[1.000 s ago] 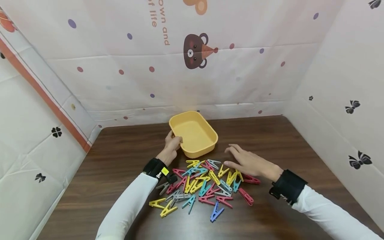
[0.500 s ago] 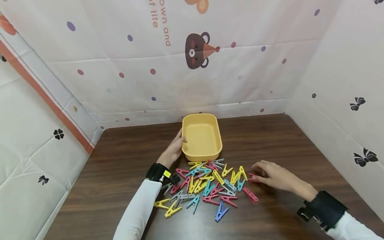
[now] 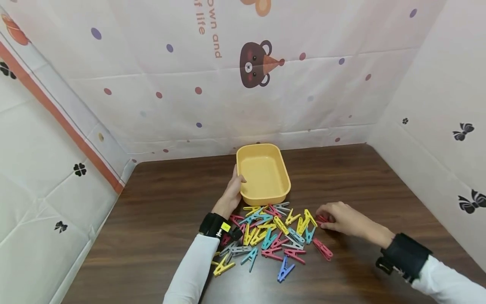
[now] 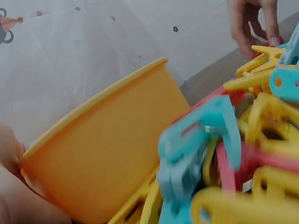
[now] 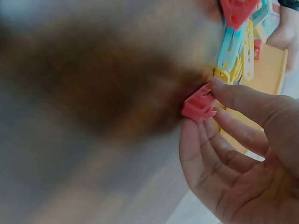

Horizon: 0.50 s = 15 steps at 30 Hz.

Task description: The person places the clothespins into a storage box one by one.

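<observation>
My left hand (image 3: 231,195) grips the left edge of a yellow plastic basin (image 3: 263,173), its thumb over the rim. In the left wrist view the basin (image 4: 107,149) shows its outer wall, with the hand at the lower left. At the right side of the pile my right hand (image 3: 347,219) pinches a red clothespin (image 5: 200,103) between thumb and fingertips. The pile of clothespins (image 3: 281,225) in yellow, red, teal and grey lies just in front of the basin. No clothespins show inside the basin.
A blue clothespin (image 3: 285,269) lies at the pile's near edge, and a red one (image 3: 322,249) at its right. The brown wooden table (image 3: 159,219) ends at patterned cloth walls (image 3: 220,105) at the back and both sides.
My left hand has turned the basin straighter and shifted it right. My right hand has moved right from above the pile and taken hold of a red clothespin.
</observation>
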{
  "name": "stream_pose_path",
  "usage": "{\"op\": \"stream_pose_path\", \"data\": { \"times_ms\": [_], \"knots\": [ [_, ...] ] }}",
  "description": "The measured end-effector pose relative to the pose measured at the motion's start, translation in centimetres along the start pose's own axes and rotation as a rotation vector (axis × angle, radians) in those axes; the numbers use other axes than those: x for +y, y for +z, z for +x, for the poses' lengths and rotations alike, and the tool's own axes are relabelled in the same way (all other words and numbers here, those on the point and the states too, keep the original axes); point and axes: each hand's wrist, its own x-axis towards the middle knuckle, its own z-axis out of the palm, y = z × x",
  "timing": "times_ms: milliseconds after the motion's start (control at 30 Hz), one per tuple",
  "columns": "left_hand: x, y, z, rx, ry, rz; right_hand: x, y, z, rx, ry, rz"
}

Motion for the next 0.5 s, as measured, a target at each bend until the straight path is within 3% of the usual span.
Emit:
{"op": "stream_pose_path", "data": {
  "times_ms": [133,233,400,500],
  "knots": [
    [-0.6,0.5,-0.2,0.014,0.006,0.037,-0.1,-2.1,2.4,-0.004,-0.014,-0.019],
    [-0.8,0.6,-0.3,0.031,0.0,0.079,-0.8,-5.0,5.3,0.055,-0.01,-0.022],
    [-0.4,0.4,0.3,0.025,-0.014,0.065,-1.9,-9.7,12.9,0.247,0.024,-0.062],
    [-0.2,0.1,0.6,0.003,-0.026,0.061,-2.8,-11.2,17.8,0.268,0.092,-0.061]
  ]
}}
